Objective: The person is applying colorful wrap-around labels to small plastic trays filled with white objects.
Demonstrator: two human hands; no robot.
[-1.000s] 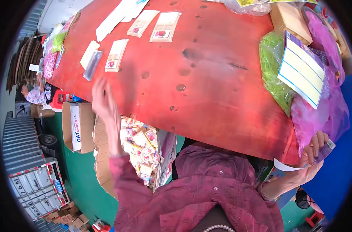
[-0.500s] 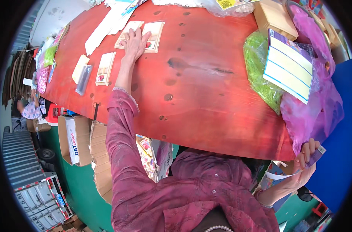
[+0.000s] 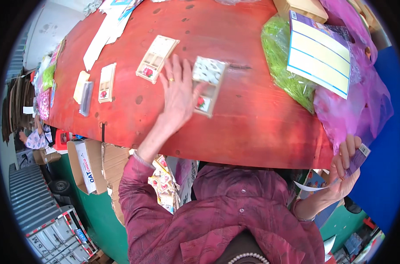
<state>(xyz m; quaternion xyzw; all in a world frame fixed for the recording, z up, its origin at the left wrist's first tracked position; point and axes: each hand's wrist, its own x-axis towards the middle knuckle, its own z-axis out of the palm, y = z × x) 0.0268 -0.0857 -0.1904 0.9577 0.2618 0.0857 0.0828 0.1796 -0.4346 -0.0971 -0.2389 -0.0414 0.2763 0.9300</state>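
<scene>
My left hand (image 3: 178, 92) lies with its fingers stretched out, between two small wooden compartment boxes on the red table. Its thumb overlaps the right box (image 3: 207, 83), which is blurred and has a pale patterned panel and a red flower picture. The fingertips are beside the left box (image 3: 157, 57), which is tilted and also bears a red flower. At the table's right front corner, my right hand (image 3: 346, 165) is closed on a purple and white paper strip (image 3: 357, 160), one white end curling out to the left. A third compartment box (image 3: 106, 83) lies farther left.
A clear-wrapped bar-shaped pack (image 3: 86, 99) and a cream block (image 3: 80, 84) lie on the left. White sheets (image 3: 99, 42) are at the back left. On the right sit a bag of green shreds (image 3: 281, 64), a striped card (image 3: 319, 57) and pink plastic (image 3: 347, 112). Cardboard boxes (image 3: 94, 167) stand below the table's edge.
My left hand and the two boxes under it have come nearer and to the right, and the boxes are farther apart. My right hand keeps hold of the strip. The view has shifted slightly.
</scene>
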